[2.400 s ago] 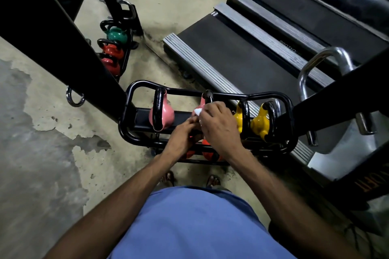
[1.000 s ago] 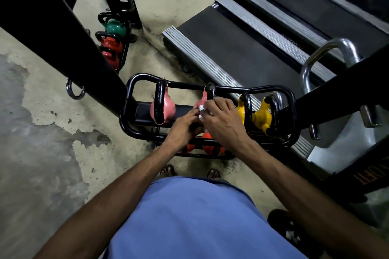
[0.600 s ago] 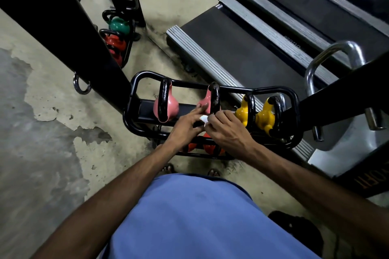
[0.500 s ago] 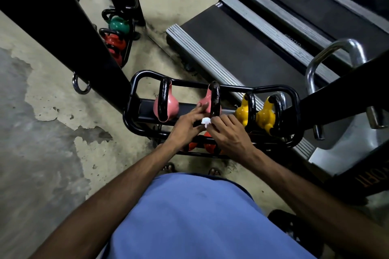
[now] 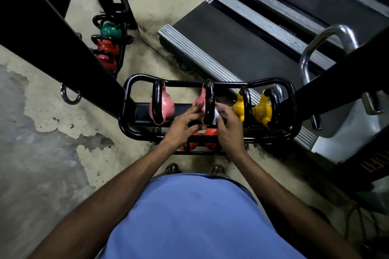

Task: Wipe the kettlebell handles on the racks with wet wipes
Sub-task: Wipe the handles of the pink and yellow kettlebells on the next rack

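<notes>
Landmark: every place below is being given relative to the rack (image 5: 183, 84), a black tube frame.
Thing in hand: the black handle (image 5: 209, 99) of the second pink kettlebell (image 5: 199, 102) is being wiped. It is being carried at the middle of the rack's upper tier, between the first pink kettlebell (image 5: 163, 109) and the 2 yellow kettlebells (image 5: 261, 111).
Long axis: the handle loop is being presented edge-on, running from the rack's near rail toward its far rail and arching up between them.
Wet wipe: the wet wipe (image 5: 215, 114) is being pressed to the handle's flank on the side facing the rack's yellow end, low on the loop by the near rail.
Right hand: the right hand (image 5: 228, 127) is being held curled, with the wipe being pinched onto the handle. It is judged to be the nearer, working hand.
Left hand: the left hand (image 5: 183, 125) is being laid with straight fingers against the pink body on the handle's opposite flank. Nothing is being gripped, and the bell is judged as being steadied.
Deciding relation: the handle is being flanked by both hands, and the wipe is sitting at its near foot. A stroke along the loop, up over the crown toward the far rail, is therefore judged as being called for.
Left to do: the 2 yellow handles and the red kettlebells (image 5: 211, 134) on the rack's lower tier are being touched by neither hand.
</notes>
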`<state>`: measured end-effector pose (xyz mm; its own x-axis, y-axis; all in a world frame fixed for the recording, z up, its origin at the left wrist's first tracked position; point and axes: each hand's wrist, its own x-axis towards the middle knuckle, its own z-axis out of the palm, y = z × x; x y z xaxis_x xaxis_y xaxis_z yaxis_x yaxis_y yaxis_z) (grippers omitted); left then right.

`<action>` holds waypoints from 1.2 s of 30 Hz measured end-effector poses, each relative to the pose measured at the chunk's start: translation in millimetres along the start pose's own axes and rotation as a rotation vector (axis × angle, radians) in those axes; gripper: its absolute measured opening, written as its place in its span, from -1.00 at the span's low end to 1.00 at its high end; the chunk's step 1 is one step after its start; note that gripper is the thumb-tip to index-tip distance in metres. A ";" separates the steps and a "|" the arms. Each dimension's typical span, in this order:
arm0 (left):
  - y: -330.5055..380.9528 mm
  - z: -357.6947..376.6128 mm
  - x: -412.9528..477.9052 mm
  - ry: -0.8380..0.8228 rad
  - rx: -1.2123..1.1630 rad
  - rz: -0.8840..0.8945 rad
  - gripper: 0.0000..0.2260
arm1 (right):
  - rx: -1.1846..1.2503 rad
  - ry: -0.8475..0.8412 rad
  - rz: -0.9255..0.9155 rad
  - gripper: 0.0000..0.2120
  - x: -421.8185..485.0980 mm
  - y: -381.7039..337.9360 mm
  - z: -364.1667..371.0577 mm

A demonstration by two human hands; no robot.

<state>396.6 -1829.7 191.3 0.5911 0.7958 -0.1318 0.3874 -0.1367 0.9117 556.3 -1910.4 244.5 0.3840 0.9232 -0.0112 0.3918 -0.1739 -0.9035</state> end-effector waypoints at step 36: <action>-5.8 -0.9 3.0 -0.002 0.092 0.086 -0.49 | -1.224 -0.244 -0.888 -0.66 23.9 -12.7 -3.9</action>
<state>395.5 -1826.1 186.0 0.6262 0.7777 -0.0555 0.3983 -0.2579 0.8802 563.8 -1887.4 257.4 -0.4333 0.8892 0.1468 0.8879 0.3932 0.2386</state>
